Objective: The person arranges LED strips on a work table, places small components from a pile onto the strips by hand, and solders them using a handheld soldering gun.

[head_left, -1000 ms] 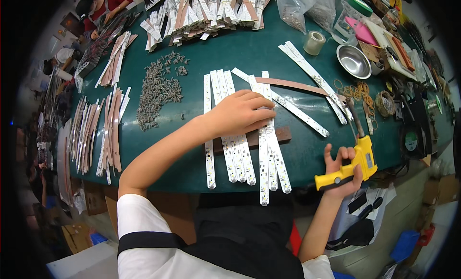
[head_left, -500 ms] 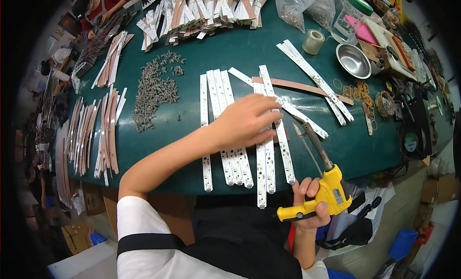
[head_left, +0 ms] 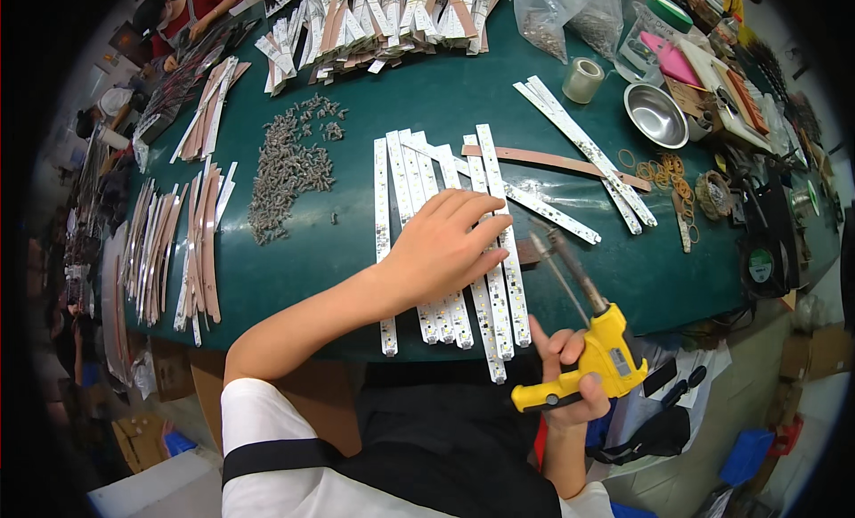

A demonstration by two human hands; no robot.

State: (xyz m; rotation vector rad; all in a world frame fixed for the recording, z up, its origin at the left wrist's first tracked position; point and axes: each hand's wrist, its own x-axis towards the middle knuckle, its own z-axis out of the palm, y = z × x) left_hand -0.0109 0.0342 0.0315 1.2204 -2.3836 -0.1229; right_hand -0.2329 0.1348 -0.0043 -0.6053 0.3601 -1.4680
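My left hand lies over a row of narrow white LED circuit strips, its fingers apart and its fingertips on the strips at the right of the row. One white LED strip lies slantwise, partly beneath the others. In my right hand is a yellow soldering gun, held by its handle, its metal tip pointing away from me toward the right edge of the row. A brown strip lies behind the row, and a small dark block shows beside the strips near the gun's tip.
A heap of small metal parts sits left of the row. Strip bundles lie farther left, with a large pile at the back. To the right are two LED strips, a tape roll, a metal bowl and rubber bands.
My left hand has shifted slightly left and nearer, and the right-hand strips have slid left, closer to the others. The slanted strip has moved left too. The soldering gun has come slightly left.
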